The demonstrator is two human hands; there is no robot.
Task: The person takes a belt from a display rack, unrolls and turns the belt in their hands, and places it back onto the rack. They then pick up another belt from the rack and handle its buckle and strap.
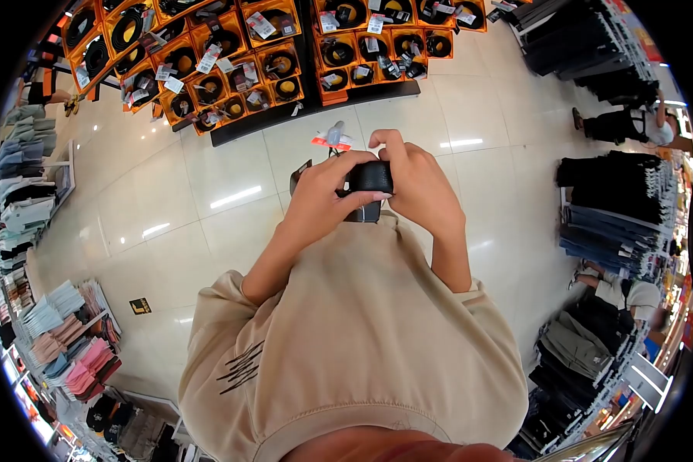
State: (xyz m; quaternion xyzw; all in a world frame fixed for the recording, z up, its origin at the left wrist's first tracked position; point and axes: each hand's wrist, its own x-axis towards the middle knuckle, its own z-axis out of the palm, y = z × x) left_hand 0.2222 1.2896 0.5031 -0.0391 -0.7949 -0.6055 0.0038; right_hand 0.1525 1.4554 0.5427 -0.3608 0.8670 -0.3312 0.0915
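In front of my chest, both my hands are closed on a black leather belt, which is coiled up. My left hand grips it from the left, thumb along its near side and fingers over the top. From the right, my right hand holds the other side, its index finger bent above the belt. A red and white tag with a clear plastic piece sticks out beyond my left fingers. Part of the belt is hidden behind my hands, and its buckle cannot be made out.
Ahead stands a rack of orange cubbies with several coiled, tagged belts. Folded clothes lie on shelves at left. Dark trousers hang along the right, where other people stand. Shiny floor tiles lie between.
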